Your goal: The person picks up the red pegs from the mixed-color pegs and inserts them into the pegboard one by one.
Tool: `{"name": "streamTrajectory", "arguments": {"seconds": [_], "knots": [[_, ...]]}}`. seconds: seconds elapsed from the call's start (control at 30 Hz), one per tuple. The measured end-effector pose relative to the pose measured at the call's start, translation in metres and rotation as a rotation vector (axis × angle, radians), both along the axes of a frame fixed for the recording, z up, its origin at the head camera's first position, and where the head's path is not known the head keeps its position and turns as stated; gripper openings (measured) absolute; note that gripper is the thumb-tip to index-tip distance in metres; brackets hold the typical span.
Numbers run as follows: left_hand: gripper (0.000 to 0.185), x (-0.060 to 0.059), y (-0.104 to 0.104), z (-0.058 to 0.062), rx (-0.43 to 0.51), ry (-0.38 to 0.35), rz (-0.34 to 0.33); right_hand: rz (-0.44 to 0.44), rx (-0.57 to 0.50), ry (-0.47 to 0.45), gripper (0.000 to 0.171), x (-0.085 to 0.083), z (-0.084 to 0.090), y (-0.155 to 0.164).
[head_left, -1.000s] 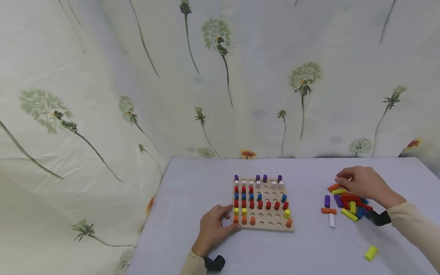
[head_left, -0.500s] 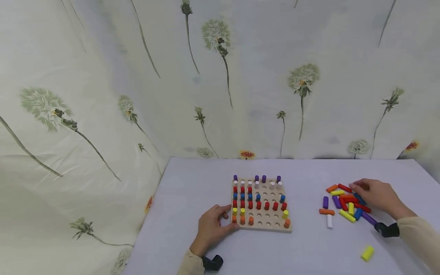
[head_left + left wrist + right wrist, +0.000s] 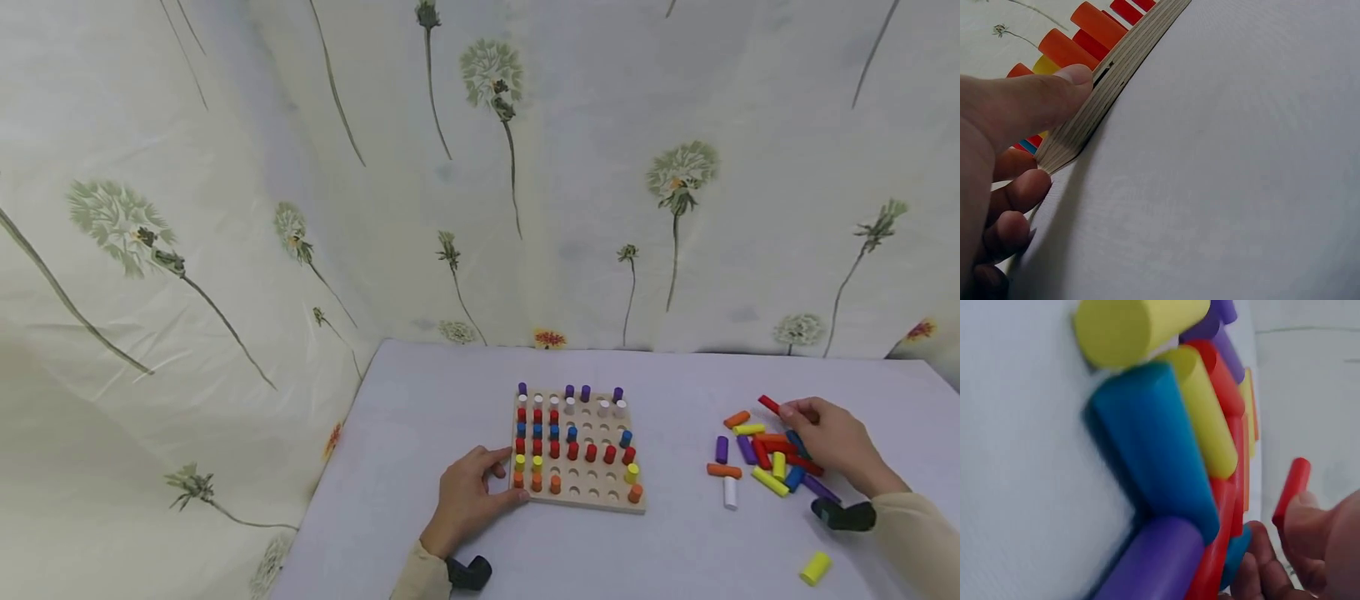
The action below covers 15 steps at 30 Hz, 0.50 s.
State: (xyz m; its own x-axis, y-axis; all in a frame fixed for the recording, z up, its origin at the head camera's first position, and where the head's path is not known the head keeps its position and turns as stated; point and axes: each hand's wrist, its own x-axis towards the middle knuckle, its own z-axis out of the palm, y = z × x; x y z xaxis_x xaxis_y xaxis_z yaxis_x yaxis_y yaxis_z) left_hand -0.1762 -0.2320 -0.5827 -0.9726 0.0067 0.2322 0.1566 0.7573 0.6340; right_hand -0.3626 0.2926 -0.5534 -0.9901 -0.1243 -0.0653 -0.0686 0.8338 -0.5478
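Observation:
My left hand holds the front left corner of a wooden pegboard; in the left wrist view the thumb presses the front edge while the fingers curl by the side. Rows of purple, white, red, blue, yellow and orange pegs stand upright in its holes, some holes bare. At the right, my right hand pinches a red peg between thumb and fingers, tilted above the pile. Just beneath that hand lie loose pegs, among them a blue peg and a purple peg.
Several loose pegs lie in a heap on the white tabletop right of the board, with a white peg at its near side. A yellow peg lies apart, nearer the front. Behind the table hangs a flower-printed cloth.
My right hand has moved from the heap's far side to its right side, then picked up a red peg that lay there. My left hand has stayed at the board's corner.

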Motion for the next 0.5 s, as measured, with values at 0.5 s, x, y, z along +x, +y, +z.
{"name": "streamTrajectory", "arguments": {"seconds": [0.5], "knots": [[0.061, 0.001, 0.001, 0.000, 0.000, 0.025, -0.003, 0.096, -0.192, 0.405, 0.023, 0.046, 0.042, -0.120]]}}
